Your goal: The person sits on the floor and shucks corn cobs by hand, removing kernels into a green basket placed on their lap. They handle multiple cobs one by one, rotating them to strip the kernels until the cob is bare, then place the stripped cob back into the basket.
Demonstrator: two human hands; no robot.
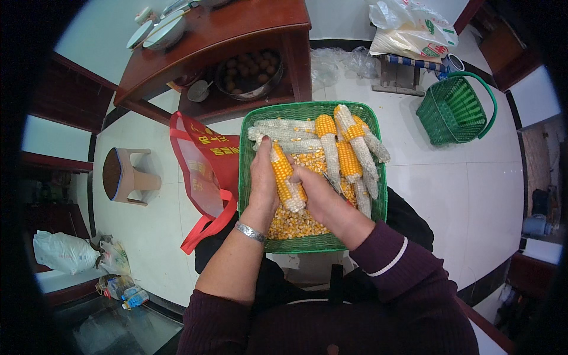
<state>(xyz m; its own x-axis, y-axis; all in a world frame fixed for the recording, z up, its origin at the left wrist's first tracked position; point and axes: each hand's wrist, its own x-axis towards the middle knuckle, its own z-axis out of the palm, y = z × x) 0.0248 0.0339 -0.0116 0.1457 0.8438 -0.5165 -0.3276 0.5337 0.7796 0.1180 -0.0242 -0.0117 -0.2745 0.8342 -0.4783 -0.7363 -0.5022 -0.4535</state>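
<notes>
My left hand [262,179] and my right hand [313,188] both grip an ear of dried yellow corn [282,171], tilted over a green woven basket [379,186]. Pale kernel-free patches show at the ear's lower end. Loose corn kernels [295,225] lie in the basket below my hands. Stripped corn cobs [288,133] rest along its far left part. Partly stripped ears [349,162] and more cobs are heaped at the right, one reaching over the rim. A thin metal tool [333,183] shows beside my right hand, mostly hidden.
A red bag [208,173] stands against the basket's left side. A wooden table [230,22] with bowls [165,33] is beyond it. A low stool [133,175] stands at the left. At the right are an empty green basket [455,111] and a small bench [399,77] bearing plastic bags.
</notes>
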